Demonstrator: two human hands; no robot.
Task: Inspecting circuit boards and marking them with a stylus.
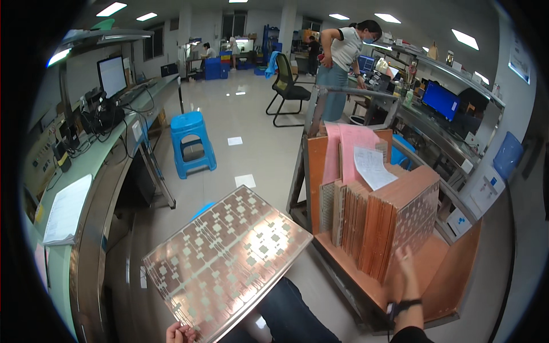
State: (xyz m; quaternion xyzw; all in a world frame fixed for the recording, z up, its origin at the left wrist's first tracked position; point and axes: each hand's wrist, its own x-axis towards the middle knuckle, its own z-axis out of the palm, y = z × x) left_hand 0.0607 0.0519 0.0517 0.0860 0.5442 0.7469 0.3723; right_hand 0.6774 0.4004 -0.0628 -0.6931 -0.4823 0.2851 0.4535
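Panel (229, 257) slants beside the left edge of the cart (449, 277), clamped near its lower corner by the left hand (180, 332); right hand (406, 271) blurs near stacked panels (382, 220), its grip impossible to tell

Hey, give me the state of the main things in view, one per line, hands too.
Copper panel: tilted, held at one edge
Left hand: gripping the copper panel
Panel stack: on edge in the cart
Right hand: blurred, by the stack; contact unclear
White sheet: lying over the stack
Left monitor: on, pale screen
Nearer right monitor: on, blue screen
Blue stool: upright
Black chair: upright
Ceiling lights: on
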